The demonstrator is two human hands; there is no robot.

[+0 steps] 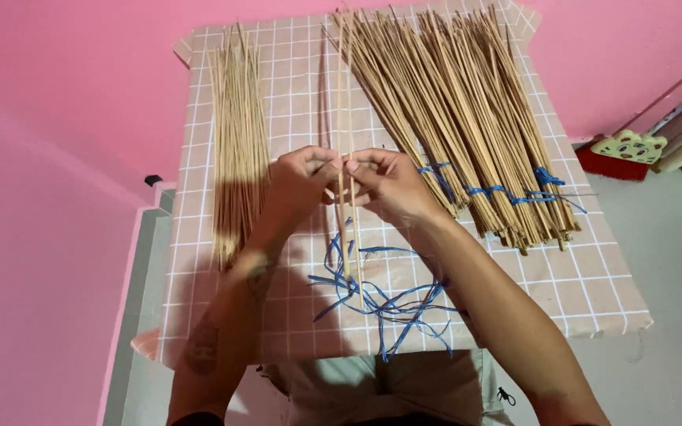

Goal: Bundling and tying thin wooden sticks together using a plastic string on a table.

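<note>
At the middle of the checked table [593,292], the left hand [297,185] and the right hand [388,185] met, fingertips closed on a few thin bamboo sticks [344,118] that ran from the far edge toward the person. Just right of the hands lay a big fan of bundled sticks [467,110], bound with blue ties [507,192], its ends well short of the right edge. Left of the hands a loose pile of sticks [237,134] lay close along the left edge. Nearer, loose blue string [380,304] sprawled almost to the near edge. Bare cloth stayed open at the near-right corner. Pink wall [57,158] stood close on the left.
</note>
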